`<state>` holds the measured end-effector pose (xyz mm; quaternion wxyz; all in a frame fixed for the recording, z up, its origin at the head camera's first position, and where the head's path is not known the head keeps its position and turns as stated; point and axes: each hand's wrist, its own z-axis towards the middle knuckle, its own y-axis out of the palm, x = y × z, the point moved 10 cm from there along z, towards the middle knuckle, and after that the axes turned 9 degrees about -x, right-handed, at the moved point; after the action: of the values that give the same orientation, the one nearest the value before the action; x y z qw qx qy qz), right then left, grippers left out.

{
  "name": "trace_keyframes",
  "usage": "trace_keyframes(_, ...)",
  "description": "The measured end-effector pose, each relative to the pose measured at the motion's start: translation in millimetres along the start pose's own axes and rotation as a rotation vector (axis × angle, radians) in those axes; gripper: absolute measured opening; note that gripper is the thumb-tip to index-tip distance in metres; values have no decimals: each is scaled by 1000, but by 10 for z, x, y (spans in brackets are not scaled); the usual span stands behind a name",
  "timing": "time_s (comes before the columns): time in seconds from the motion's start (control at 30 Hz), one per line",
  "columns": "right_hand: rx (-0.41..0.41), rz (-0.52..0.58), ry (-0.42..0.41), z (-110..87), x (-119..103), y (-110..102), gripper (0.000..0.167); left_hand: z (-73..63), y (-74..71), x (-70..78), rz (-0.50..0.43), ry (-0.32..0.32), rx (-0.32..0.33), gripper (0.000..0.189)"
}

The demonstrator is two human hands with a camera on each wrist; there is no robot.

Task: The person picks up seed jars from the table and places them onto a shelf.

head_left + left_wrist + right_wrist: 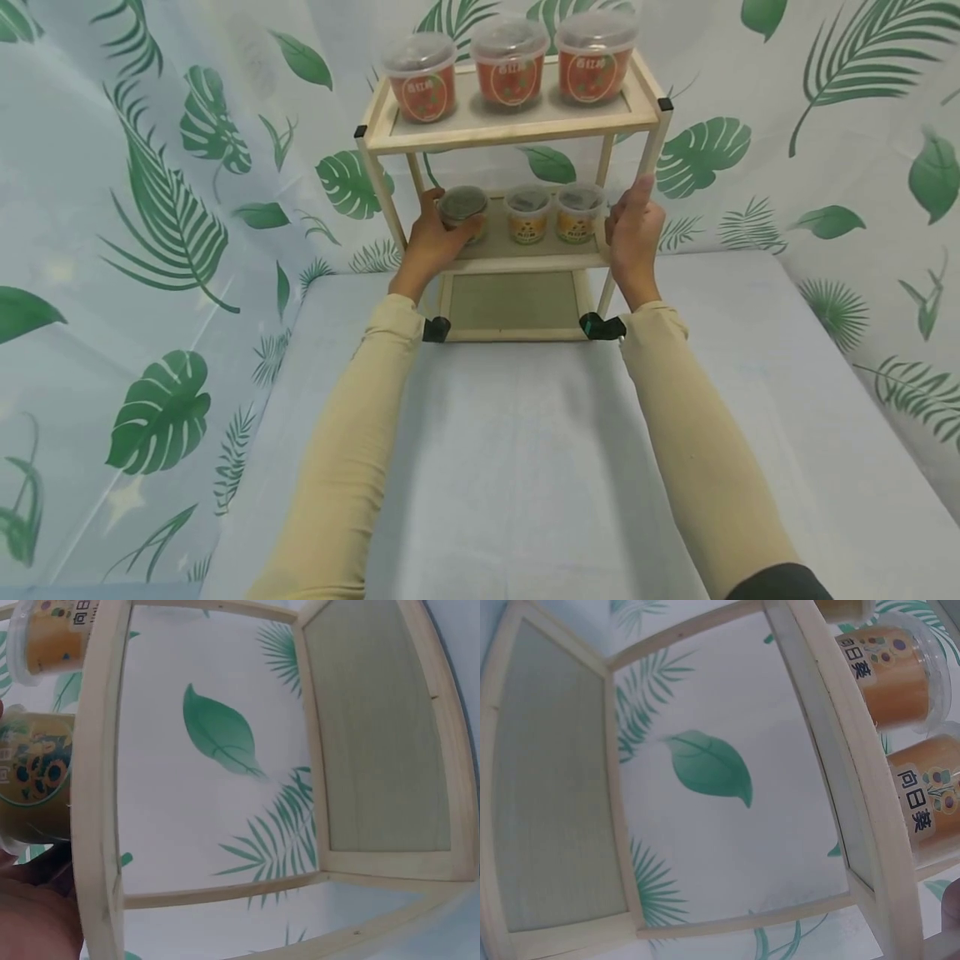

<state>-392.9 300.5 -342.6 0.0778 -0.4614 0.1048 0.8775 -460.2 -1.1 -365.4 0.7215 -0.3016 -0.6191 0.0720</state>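
A three-tier wooden rack (517, 265) stands before me. On its middle shelf, my left hand (433, 250) holds the leftmost tub (463, 204), thumb and fingers on opposite sides. In the left wrist view, that tub (37, 769) shows a sunflower label and darker contents; part of the left hand (41, 915) appears below it. My right hand (636, 237) grips the rack's right front post (654, 154). To the right of the held tub stand two orange sunflower tubs, a middle one (527, 215) and a right one (579, 213).
Three larger red-labelled tubs with clear lids, left (423, 87), middle (510, 71) and right (596, 62), stand on the top shelf. The bottom shelf (513, 302) has black corner pieces (602, 326). A white-covered table (517, 467) lies under the rack, with a leaf-print curtain (750, 200) behind.
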Motion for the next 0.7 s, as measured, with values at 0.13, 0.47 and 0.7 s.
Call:
trace_keyframes(0.13,0,18,-2,12,20,7,57,8,12,-17,-13,11,12,91)
trace_keyframes(0.47,-7,1,1,18,14,43,57,-124,2,87,30,97,56,101)
trace_keyframes(0.7,0,-33,28,48,4,-18,58,-357,-17,304,101,251,101,90)
